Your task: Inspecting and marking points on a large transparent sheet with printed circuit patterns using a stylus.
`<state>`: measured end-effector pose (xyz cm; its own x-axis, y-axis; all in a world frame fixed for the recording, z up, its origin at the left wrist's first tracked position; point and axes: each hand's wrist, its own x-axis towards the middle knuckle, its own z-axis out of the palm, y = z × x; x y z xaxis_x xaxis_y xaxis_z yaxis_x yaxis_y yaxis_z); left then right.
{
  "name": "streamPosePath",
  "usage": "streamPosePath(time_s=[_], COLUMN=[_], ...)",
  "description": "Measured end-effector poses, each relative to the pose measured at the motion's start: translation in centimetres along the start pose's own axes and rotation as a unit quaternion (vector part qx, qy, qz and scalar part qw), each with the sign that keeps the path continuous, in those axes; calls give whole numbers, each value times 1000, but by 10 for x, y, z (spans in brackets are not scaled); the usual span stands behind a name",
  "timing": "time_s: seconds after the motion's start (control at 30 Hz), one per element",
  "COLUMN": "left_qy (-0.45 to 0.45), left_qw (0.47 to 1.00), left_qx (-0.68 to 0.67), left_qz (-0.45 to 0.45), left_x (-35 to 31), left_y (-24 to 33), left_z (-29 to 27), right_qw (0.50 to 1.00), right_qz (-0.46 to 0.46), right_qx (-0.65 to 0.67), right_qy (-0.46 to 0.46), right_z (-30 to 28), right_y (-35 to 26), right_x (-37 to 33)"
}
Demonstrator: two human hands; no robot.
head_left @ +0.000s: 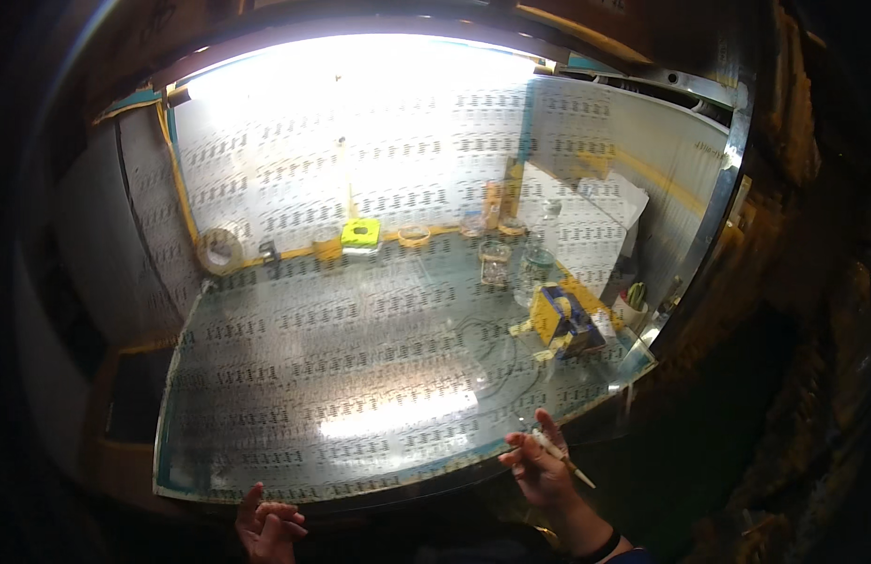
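My right hand (541, 473) is at the front right edge of the glass tabletop (285, 367), its fingers closed round a slim pointed tool (564, 455). The tool is pale at one end and tan toward its tip, which points down to the right; its exact kind is unclear. A dark band circles that wrist. Beside the front left edge, my left hand (269, 528) has its index finger raised apart from the other, loosely bent fingers. Nothing shows in it.
A yellow and blue box (552, 313) stands at the right, near a clear bottle (535, 268) and glass jar (495, 261). Along the back are a tape roll (220, 251), a yellow-green square item (361, 233) and a shallow round dish (414, 236). Printed panels (295, 179) enclose the bench.
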<state>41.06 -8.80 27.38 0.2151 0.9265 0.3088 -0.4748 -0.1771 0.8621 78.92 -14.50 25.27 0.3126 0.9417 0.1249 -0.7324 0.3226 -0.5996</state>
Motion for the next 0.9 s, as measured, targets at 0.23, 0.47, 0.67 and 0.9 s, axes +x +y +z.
streamPosePath(time_s=[0.23,0.47,0.67,0.9], left_qy=[303,321,318,296], left_qw=[951,945,946,954], left_qx=[61,48,56,43], left_qz=[-28,-37,-28,-15], left_x=[-1,-20,-26,-26], left_y=[-5,-20,-25,-30], left_z=[-19,-64,-82,-88], right_qw=[993,950,947,952], right_qz=[-3,16,19,7], right_qx=[-114,-312,-319,-307], right_qy=[-15,18,-32,-24], right_z=[5,-1,-5,-8], right_y=[-9,-8,-8,-10], right_x=[-1,0,-3,-3])
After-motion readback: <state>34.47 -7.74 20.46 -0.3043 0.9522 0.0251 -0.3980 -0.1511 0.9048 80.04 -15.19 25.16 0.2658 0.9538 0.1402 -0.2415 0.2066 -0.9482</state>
